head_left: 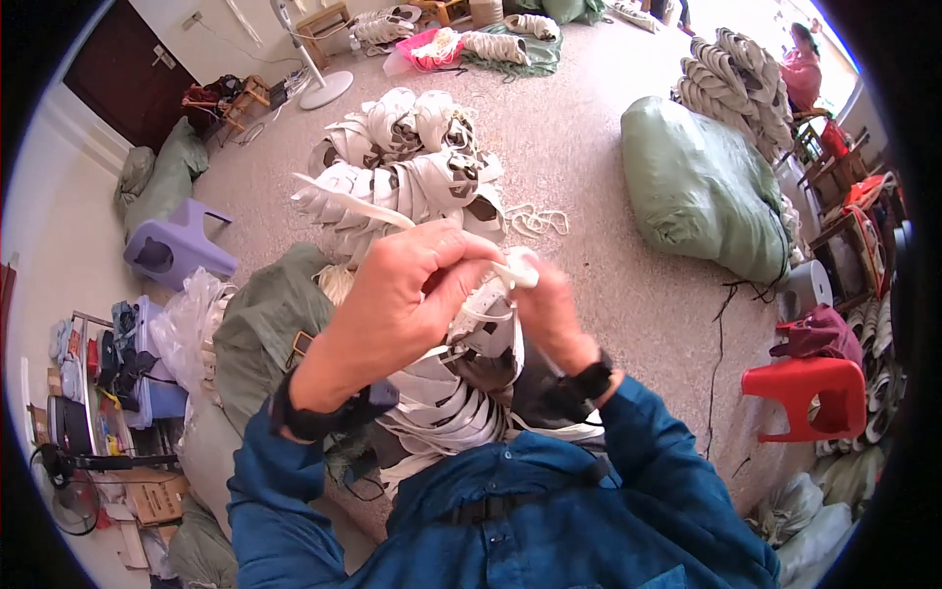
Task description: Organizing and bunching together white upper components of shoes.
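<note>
In front of my chest, a white and dark shoe upper (488, 329) hangs with its eyelet side facing up. My left hand (407, 294) pinches a white shoelace (505, 273) above it, thumb against forefinger. A flat white strip, perhaps the shoe's tongue or more lace, sticks out behind that hand. My right hand (551, 309) is closed around the lace's other part, its fingertips smeared by motion. Nested white shoe uppers (437, 402) lie in a row against my lap, below both hands. Just beyond the hands sits a heap of similar uppers (397, 177).
Loose laces (538, 220) lie on the floor. A large green sack (692, 187) stands right, near a red stool (805, 398). Left are a purple stool (182, 245) and a dark green bag (275, 314). A fan base (326, 90) stands behind; another person (803, 74) sits far right.
</note>
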Demonstrator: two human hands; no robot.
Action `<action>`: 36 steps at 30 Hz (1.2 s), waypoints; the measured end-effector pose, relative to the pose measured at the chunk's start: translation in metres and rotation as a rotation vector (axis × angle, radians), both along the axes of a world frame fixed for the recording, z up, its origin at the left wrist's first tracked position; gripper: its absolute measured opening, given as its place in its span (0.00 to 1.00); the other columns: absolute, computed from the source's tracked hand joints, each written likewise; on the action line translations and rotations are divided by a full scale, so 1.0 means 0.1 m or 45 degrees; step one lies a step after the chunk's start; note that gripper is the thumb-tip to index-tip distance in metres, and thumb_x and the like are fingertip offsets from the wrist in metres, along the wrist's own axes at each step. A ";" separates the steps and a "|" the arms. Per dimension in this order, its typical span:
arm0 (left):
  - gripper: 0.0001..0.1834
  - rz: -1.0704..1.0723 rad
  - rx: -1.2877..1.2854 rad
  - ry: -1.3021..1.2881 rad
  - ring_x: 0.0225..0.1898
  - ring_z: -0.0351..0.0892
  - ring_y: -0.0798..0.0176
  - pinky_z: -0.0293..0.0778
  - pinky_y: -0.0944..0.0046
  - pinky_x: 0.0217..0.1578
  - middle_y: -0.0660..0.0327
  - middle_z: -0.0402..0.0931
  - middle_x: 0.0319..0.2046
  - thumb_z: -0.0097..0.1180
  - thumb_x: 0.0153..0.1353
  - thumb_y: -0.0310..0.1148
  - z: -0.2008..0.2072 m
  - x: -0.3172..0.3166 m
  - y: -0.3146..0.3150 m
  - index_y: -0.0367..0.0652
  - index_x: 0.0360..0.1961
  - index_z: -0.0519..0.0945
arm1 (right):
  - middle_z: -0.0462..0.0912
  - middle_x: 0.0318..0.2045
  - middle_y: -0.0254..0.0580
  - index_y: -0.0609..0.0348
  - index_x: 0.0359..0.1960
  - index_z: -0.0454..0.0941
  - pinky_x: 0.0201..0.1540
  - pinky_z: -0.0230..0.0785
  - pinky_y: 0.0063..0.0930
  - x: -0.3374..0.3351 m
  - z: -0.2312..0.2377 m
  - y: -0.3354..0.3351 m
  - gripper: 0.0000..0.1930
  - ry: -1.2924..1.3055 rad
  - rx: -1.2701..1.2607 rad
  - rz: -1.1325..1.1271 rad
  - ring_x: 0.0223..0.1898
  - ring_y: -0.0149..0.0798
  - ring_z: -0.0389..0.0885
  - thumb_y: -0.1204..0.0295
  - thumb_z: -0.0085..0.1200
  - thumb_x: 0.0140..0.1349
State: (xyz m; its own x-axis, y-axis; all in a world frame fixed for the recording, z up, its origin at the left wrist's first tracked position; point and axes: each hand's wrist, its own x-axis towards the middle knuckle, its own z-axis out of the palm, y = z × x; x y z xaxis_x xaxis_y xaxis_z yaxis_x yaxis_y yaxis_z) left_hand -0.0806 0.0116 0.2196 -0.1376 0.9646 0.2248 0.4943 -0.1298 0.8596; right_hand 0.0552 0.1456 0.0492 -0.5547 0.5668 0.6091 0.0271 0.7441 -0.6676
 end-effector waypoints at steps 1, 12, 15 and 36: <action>0.05 0.124 0.170 0.327 0.26 0.73 0.74 0.68 0.72 0.27 0.62 0.77 0.28 0.55 0.63 0.22 -0.22 -0.06 0.05 0.33 0.37 0.82 | 0.81 0.29 0.48 0.64 0.39 0.77 0.31 0.74 0.34 0.03 0.22 0.12 0.05 0.117 0.065 -0.049 0.31 0.48 0.82 0.81 0.52 0.62; 0.10 0.166 -0.205 0.211 0.31 0.82 0.58 0.75 0.62 0.37 0.51 0.82 0.30 0.55 0.62 0.25 -1.63 -0.30 0.17 0.33 0.41 0.83 | 0.80 0.32 0.38 0.62 0.40 0.75 0.26 0.68 0.21 1.34 0.20 0.50 0.11 0.648 -0.956 -0.378 0.25 0.25 0.75 0.69 0.42 0.73; 0.09 0.148 -0.284 0.275 0.33 0.83 0.52 0.76 0.58 0.37 0.49 0.82 0.31 0.56 0.62 0.28 -1.65 -0.30 0.24 0.35 0.39 0.84 | 0.80 0.29 0.37 0.59 0.40 0.75 0.26 0.72 0.22 1.65 -0.35 0.47 0.10 0.641 -1.260 -0.455 0.24 0.28 0.78 0.67 0.43 0.72; 0.09 0.223 -0.247 0.278 0.32 0.79 0.55 0.73 0.57 0.37 0.53 0.78 0.28 0.60 0.59 0.31 -1.53 -0.15 0.42 0.34 0.31 0.83 | 0.81 0.42 0.44 0.64 0.51 0.74 0.37 0.76 0.29 0.80 -0.20 -0.38 0.13 -0.205 -0.712 0.041 0.33 0.32 0.81 0.78 0.49 0.66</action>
State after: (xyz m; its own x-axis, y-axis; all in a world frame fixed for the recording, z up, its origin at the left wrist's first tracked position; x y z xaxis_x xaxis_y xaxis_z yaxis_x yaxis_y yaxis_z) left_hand -0.0956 0.0531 0.0669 -0.2737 0.9583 0.0815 0.6695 0.1290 0.7316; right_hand 0.1353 0.1072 0.0287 -0.6377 0.7595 0.1287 0.1444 0.2819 -0.9485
